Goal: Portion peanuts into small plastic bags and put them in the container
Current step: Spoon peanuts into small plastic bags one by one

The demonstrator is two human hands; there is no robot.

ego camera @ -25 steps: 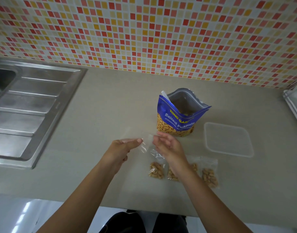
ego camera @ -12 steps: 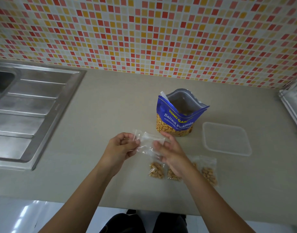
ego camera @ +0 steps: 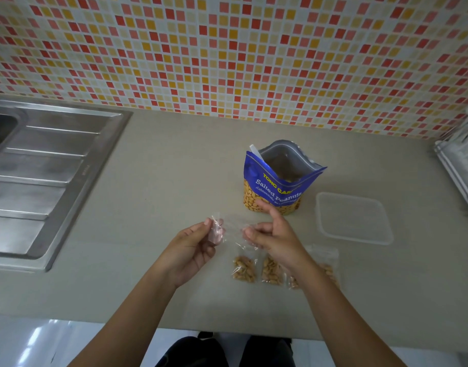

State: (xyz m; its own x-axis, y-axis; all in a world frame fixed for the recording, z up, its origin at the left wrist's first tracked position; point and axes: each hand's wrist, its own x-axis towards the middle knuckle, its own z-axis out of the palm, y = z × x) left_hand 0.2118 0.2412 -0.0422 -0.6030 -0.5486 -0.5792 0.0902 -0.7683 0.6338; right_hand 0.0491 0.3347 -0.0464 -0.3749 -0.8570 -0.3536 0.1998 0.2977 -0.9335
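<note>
An empty small clear plastic bag (ego camera: 231,226) is stretched between my two hands above the counter. My left hand (ego camera: 194,247) pinches its left end and my right hand (ego camera: 274,234) pinches its right end. Behind them stands an open blue pouch of salted peanuts (ego camera: 276,181). Several small filled bags of peanuts (ego camera: 244,268) lie in a row on the counter under my right wrist, partly hidden by it. A shallow clear plastic container (ego camera: 353,217) sits to the right of the pouch.
A steel sink with a ribbed drainboard (ego camera: 39,176) fills the left side. A white rack (ego camera: 460,165) stands at the right edge. The mosaic tile wall (ego camera: 227,54) runs along the back, and the counter's front edge (ego camera: 227,324) is close to me.
Both hands have pulled the clear bag taut between them and drawn slightly apart. The view has tilted a little.
</note>
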